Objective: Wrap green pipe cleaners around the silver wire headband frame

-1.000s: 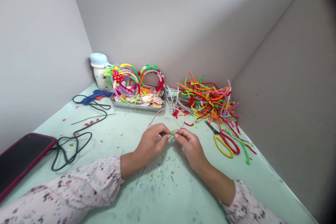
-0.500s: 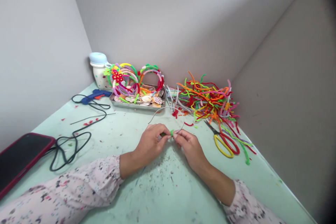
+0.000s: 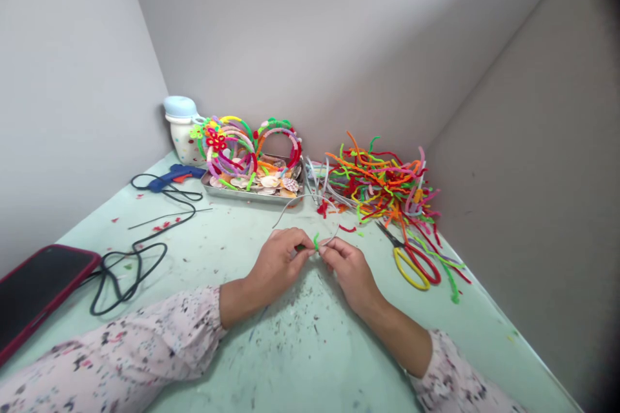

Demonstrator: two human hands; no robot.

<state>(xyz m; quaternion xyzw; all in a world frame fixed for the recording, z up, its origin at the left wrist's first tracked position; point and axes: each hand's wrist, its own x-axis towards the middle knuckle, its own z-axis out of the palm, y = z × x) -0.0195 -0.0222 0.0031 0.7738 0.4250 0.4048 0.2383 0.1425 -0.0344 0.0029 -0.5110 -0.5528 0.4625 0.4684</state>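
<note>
Head camera looks down at a smooth mint-green table [image 3: 261, 361] with dark specks and tiny red scraps on it. At the back, a shiny metal tray [image 3: 256, 197] holds flat, bumpy seashells [image 3: 268, 182], and a bunch of round, fuzzy, many-coloured hoops [image 3: 236, 120] stands in it, with a soft red flower [image 3: 216, 139] at the front. To the right is a messy pile of fluffy, bendy, bright stems [image 3: 382, 174]. Near it lie scissors with one red and one yellow loop handle [image 3: 400, 244]. On the left are a round white jar with a pale blue lid [image 3: 186, 142], a blue plastic tool shaped like a gun [image 3: 179, 173], a thin, curly black cord [image 3: 165, 249] and a flat black phone with a dark red edge [image 3: 43, 290]. The thin grey curved band [image 3: 307, 195] makes a smooth arch just over the table, in front of the tray. A short, fuzzy bright green stem [image 3: 316, 242] pokes up between the fingertips. The left hand [image 3: 278, 264] has its thumb and finger pinched tight on the band, beside the green bit. The right hand [image 3: 351, 268] is pinched tight too, on the band where it meets the green stem; I can't tell how much fuzz it has.
</note>
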